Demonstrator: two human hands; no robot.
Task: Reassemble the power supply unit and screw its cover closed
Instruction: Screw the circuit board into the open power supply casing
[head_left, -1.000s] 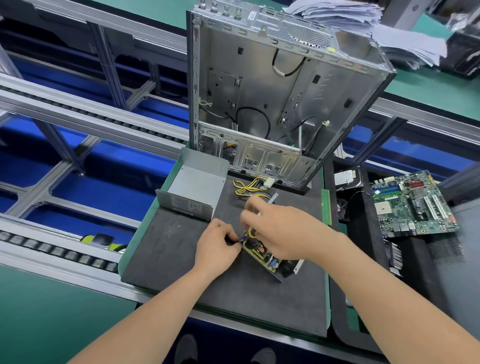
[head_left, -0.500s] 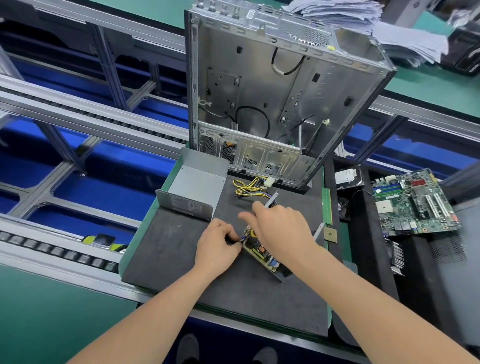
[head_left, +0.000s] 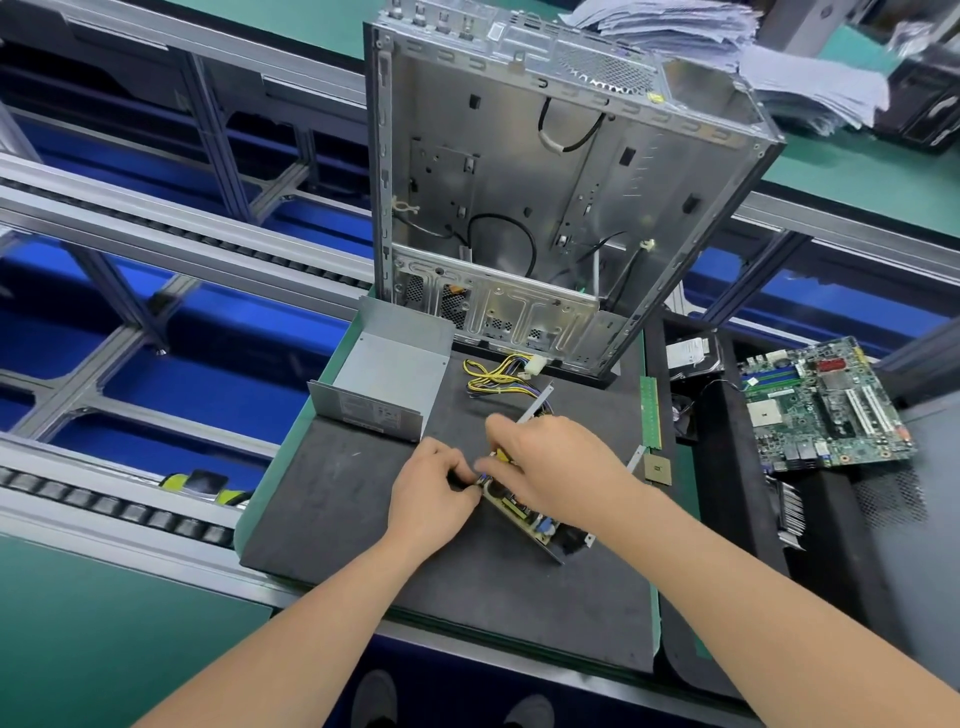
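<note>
The power supply's base with its circuit board (head_left: 524, 514) lies on the dark mat (head_left: 332, 509). My left hand (head_left: 431, 493) grips the board's left end with curled fingers. My right hand (head_left: 550, 467) lies over the top of the board, fingers bent down onto it, hiding most of it. Its yellow and black cable bundle (head_left: 498, 374) trails toward the back. The grey metal cover (head_left: 389, 374) of the power supply lies open side up at the mat's back left, apart from both hands.
An empty computer case (head_left: 545, 197) stands upright at the back of the mat. A memory stick (head_left: 651, 410) and a processor chip (head_left: 657, 470) lie at the mat's right edge. A motherboard (head_left: 826, 405) and a hard drive (head_left: 691, 353) rest at right. Conveyor rails run at left.
My right hand has come down from above the board and moved left onto it. My left hand has stayed at the board's left end.
</note>
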